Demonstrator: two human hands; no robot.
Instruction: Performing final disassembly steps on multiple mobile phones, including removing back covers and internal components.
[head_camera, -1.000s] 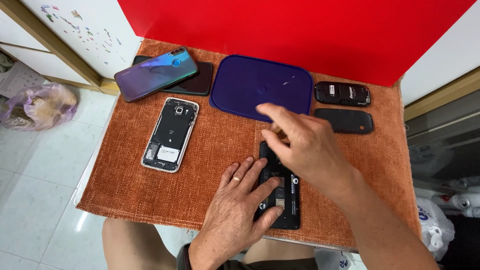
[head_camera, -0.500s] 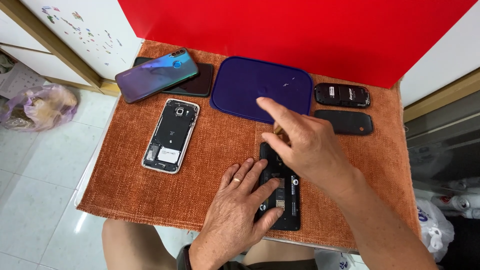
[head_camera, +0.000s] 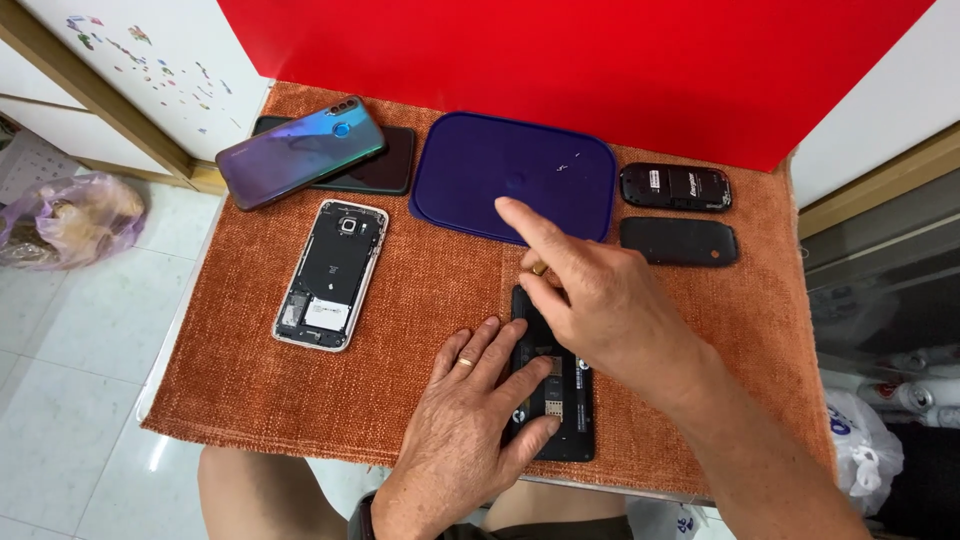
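A black phone with its back cover off (head_camera: 560, 400) lies on the orange cloth (head_camera: 420, 330) near the front edge. My left hand (head_camera: 470, 420) rests flat on the phone's left side and holds it down. My right hand (head_camera: 590, 295) is at the phone's top end, thumb and bent fingers pinching there, with the index finger stretched out over the dark blue lid (head_camera: 515, 185). What the fingers pinch is hidden.
An opened white-framed phone (head_camera: 332, 273) lies to the left. Behind it a blue-green phone (head_camera: 300, 150) lies across a dark phone (head_camera: 380, 165). At the right are a small black phone body (head_camera: 675, 186) and its back cover (head_camera: 680, 241). A red board stands behind.
My right hand has shifted slightly, its index finger staying raised over the blue lid. My left hand has stayed on the black phone.
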